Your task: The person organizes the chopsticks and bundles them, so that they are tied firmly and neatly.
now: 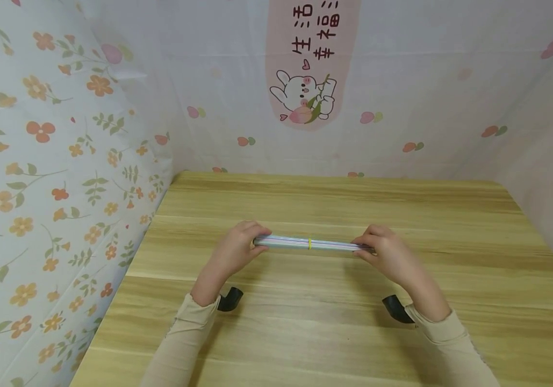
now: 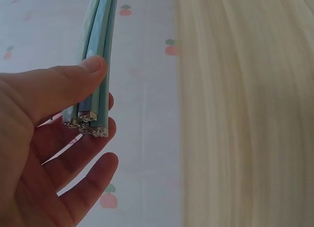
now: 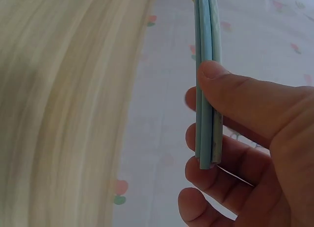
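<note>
A bundle of pale blue pencils (image 1: 312,244), bound at its middle by a yellow rubber band (image 1: 309,243), is held level above the wooden table (image 1: 334,328). My left hand (image 1: 237,248) pinches the left end between thumb and fingers. In the left wrist view the bundle's (image 2: 98,55) blunt ends show under my thumb (image 2: 68,85). My right hand (image 1: 388,251) pinches the right end. The right wrist view shows the thumb (image 3: 235,89) pressed across the pencils (image 3: 207,89), with fingers (image 3: 211,175) behind them.
Floral cloth (image 1: 39,177) walls the left side, and a white curtain with a rabbit picture (image 1: 305,97) hangs behind the table. Black wrist mounts (image 1: 230,298) sit on both beige sleeves. The table's right edge lies near a light wall (image 1: 547,177).
</note>
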`<state>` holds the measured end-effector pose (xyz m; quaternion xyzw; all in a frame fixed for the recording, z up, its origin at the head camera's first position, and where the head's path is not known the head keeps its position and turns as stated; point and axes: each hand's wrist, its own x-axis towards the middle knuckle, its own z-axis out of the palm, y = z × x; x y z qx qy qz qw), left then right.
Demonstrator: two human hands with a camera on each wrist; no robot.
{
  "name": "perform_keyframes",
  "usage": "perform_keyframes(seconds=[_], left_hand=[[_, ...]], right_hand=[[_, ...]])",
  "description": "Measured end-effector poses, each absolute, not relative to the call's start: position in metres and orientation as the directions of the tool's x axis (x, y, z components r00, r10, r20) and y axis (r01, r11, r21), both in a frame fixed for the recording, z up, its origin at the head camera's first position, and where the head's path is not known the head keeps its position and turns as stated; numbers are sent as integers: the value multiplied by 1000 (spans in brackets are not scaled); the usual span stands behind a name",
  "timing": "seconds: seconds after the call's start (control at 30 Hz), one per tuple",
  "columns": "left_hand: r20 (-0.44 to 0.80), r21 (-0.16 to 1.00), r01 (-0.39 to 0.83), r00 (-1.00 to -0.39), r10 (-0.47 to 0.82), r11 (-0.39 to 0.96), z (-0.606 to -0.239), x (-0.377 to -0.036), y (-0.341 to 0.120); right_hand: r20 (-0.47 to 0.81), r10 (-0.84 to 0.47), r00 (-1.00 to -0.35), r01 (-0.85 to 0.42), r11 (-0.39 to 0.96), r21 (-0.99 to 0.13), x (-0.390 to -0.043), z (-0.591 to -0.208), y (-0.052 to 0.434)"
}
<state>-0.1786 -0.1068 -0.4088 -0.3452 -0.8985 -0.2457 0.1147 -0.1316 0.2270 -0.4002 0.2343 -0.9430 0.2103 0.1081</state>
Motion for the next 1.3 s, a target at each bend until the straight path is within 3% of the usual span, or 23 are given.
perform_keyframes(seconds=[0.27,1.3], left_hand=[[335,338,683,-730,595,648,-421,-182,-106],[300,376,659,-752,587,652,-457,-178,-103]], right_hand=[[345,-412,-844,-521,784,-337,-134,-415,228],[308,-327,-893,-430,822,-374,-134,-461,228]])
